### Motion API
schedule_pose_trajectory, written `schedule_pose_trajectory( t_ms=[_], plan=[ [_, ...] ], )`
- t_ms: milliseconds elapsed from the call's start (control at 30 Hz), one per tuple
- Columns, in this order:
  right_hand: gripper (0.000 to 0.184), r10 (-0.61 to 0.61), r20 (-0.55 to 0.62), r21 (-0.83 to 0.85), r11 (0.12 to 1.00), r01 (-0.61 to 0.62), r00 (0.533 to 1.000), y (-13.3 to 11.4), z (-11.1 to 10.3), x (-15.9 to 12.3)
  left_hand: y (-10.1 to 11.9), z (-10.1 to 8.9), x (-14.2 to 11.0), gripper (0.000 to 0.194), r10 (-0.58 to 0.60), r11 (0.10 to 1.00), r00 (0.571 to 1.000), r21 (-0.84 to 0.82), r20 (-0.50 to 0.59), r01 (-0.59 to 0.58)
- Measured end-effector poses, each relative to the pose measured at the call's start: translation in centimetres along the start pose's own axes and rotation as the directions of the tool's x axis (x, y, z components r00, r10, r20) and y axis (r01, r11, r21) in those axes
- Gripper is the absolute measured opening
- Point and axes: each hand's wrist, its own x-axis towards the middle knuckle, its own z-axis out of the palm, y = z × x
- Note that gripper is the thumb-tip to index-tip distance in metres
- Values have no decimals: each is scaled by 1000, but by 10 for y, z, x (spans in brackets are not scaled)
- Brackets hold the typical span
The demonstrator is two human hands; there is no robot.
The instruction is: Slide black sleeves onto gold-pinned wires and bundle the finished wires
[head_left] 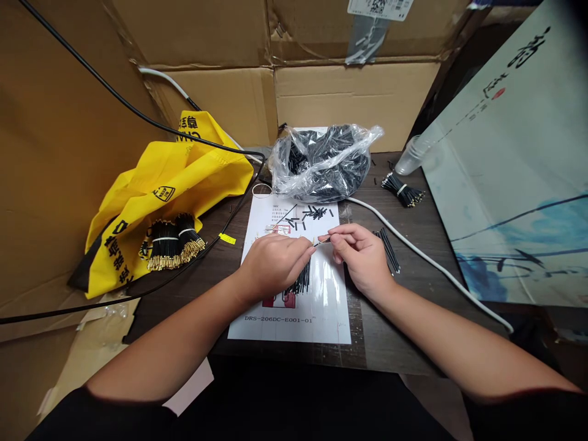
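Over a printed sheet of paper (289,334), my left hand (278,260) is closed in a pinch, thumb and forefinger on a thin black wire (324,241). My right hand (362,257) pinches the other end of the same piece; its fingertips hide part of it. Partly beneath my left hand lies a row of black wires (301,282), with gold-coloured tips showing past the knuckles. Beyond the hands, short black tube pieces (315,212) are scattered on the sheet. Several loose black wires (389,251) lie just right of my right hand.
A clear plastic bag (324,162) of black pieces sits at the back. Gold-tipped bundles (165,245) rest on a yellow bag (179,165) at left. Another tied bundle (403,190) lies near a plastic cup (411,156). Black (138,119) and white cables (427,260) cross the table; cardboard boxes stand behind.
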Motion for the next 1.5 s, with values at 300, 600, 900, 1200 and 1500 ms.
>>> schedule_pose_trajectory(
  t_ms=[300,600,900,1200,1500],
  plan=[
    [19,8,19,-62,998,-6,1000,-2,1,-3,-1,1,-1,27,19,1000,999,-16,-29,-19],
    [20,-10,-37,-45,999,8,999,-3,0,-2,-2,2,-2,26,27,999,1000,-18,-14,-28],
    [21,3,-1,-55,998,-3,1000,-1,0,-2,0,1,0,26,10,1000,1000,-15,-8,-10],
    [21,-25,-7,-155,988,24,1000,-4,1,-3,-1,3,-3,18,3,997,997,-78,-83,-9],
    [23,-71,-1,-277,958,68,998,-5,2,-6,1,2,-3,14,6,992,990,-127,-139,-24]
  ],
)
